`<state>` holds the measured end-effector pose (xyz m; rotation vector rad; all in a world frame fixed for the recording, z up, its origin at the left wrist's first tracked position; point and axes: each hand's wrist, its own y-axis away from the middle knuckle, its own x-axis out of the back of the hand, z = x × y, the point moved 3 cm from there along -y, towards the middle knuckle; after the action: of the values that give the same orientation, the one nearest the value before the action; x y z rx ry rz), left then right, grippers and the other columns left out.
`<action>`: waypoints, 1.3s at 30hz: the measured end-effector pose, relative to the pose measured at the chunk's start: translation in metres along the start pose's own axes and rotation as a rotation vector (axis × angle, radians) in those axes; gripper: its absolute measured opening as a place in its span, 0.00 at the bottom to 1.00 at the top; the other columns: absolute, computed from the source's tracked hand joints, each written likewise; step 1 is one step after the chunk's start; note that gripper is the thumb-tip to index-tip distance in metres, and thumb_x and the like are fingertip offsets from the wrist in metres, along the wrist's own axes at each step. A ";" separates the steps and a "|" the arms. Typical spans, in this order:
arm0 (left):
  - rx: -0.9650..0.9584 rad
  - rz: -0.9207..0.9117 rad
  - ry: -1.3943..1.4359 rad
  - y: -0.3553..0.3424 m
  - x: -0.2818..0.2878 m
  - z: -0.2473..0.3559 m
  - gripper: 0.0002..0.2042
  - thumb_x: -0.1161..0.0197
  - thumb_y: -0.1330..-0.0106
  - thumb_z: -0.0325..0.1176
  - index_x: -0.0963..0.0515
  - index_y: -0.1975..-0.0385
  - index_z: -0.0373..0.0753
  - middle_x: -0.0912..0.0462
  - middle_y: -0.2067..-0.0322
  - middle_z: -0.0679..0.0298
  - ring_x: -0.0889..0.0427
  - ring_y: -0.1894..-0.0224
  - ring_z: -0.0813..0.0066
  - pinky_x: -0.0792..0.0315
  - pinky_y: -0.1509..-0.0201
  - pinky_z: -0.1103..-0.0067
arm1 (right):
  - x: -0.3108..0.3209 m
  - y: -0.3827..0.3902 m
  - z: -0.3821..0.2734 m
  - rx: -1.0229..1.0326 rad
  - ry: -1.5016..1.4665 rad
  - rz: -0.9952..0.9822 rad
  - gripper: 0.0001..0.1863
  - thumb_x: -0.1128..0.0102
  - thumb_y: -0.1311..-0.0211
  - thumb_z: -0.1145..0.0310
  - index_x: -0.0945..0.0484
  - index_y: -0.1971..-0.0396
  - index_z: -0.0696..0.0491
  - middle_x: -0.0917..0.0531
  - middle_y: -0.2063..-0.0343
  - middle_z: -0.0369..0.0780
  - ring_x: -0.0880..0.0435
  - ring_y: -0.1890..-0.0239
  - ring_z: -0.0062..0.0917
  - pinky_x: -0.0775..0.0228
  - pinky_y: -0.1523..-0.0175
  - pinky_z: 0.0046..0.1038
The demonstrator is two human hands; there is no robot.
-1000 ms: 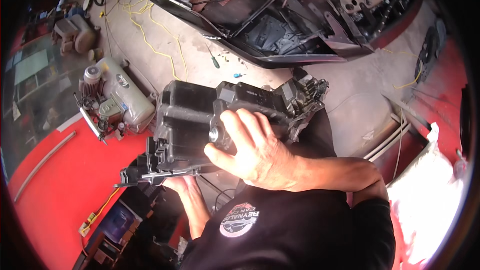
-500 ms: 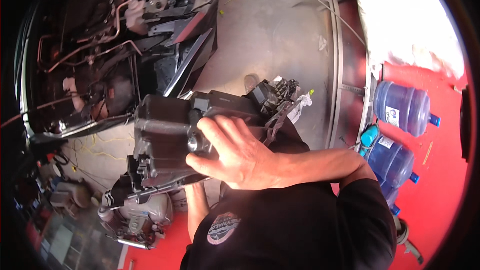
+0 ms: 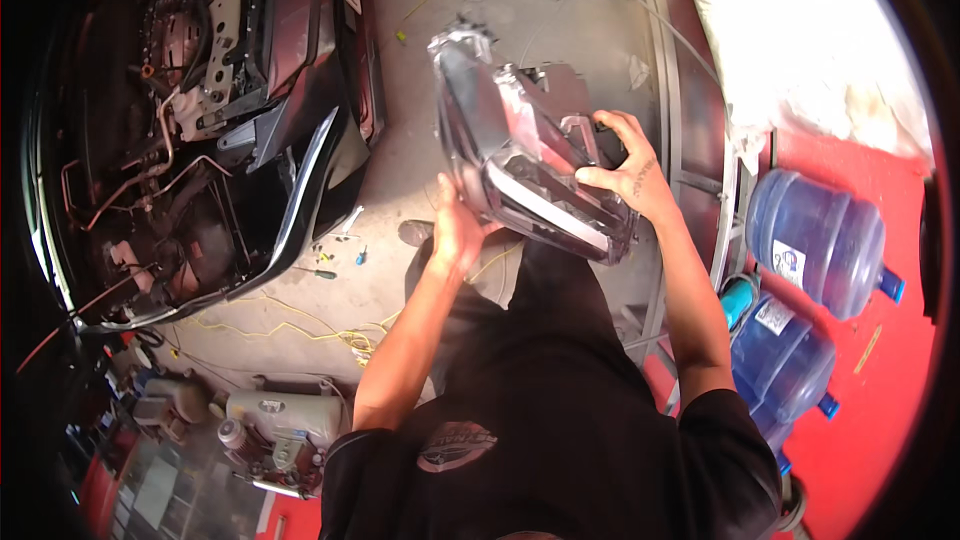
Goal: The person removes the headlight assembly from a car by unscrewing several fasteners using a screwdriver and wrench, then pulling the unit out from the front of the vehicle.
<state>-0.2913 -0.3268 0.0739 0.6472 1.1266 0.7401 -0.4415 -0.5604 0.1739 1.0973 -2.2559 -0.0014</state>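
A car headlight assembly [image 3: 480, 130] is held up in front of me, tilted, with its clear, glossy lens and a pale light strip showing. My left hand [image 3: 458, 230] supports its lower left side; part of those fingers is hidden behind the housing. At the other end, my right hand [image 3: 635, 170] grips the edge, thumb and fingers bent around dark brackets. The headlight hangs above the concrete floor, apart from the car.
On the left stands a dark car [image 3: 310, 180] with its front opened up. A screwdriver [image 3: 318, 273] and yellow cord [image 3: 290, 325] lie on the floor. An air compressor [image 3: 290, 430] sits at lower left. Blue water jugs [image 3: 815, 240] and a metal frame [image 3: 660, 70] are at right.
The headlight has swung from my left side to in front of me and turned from its black back to its lens. My left hand has come into view, and my right hand has moved right.
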 end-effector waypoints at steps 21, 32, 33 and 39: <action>0.158 0.118 -0.399 -0.613 0.026 -0.279 0.49 0.44 0.29 0.70 0.51 0.19 0.41 0.39 0.24 0.49 0.42 0.22 0.56 0.44 0.22 0.65 | -0.027 -0.182 0.634 -0.610 -0.382 0.288 0.35 0.26 0.36 0.68 0.28 0.31 0.59 0.17 0.43 0.40 0.21 0.42 0.26 0.36 0.31 0.26; 0.027 0.006 -0.651 -0.739 0.032 -0.322 0.47 0.48 0.26 0.66 0.51 0.21 0.33 0.30 0.31 0.39 0.32 0.27 0.45 0.39 0.25 0.67 | -0.051 -0.190 0.753 -0.615 -0.322 0.360 0.25 0.29 0.33 0.68 0.24 0.38 0.56 0.17 0.49 0.35 0.22 0.47 0.23 0.34 0.36 0.25; 0.053 0.011 -0.678 -0.742 0.035 -0.326 0.47 0.48 0.26 0.66 0.51 0.21 0.33 0.32 0.29 0.39 0.33 0.26 0.45 0.39 0.25 0.67 | -0.052 -0.189 0.760 -0.610 -0.326 0.356 0.26 0.28 0.33 0.67 0.25 0.38 0.56 0.17 0.48 0.35 0.23 0.45 0.24 0.35 0.35 0.26; 0.042 -0.001 -0.711 -0.754 0.044 -0.341 0.49 0.45 0.27 0.64 0.54 0.21 0.29 0.35 0.28 0.36 0.35 0.25 0.45 0.41 0.23 0.67 | -0.057 -0.188 0.775 -0.674 -0.345 0.344 0.27 0.28 0.34 0.67 0.25 0.37 0.54 0.19 0.44 0.37 0.24 0.44 0.25 0.35 0.35 0.26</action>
<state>-0.4596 -0.7147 -0.6391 0.8557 0.4869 0.4245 -0.6942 -0.8425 -0.5304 0.3639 -2.4248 -0.8002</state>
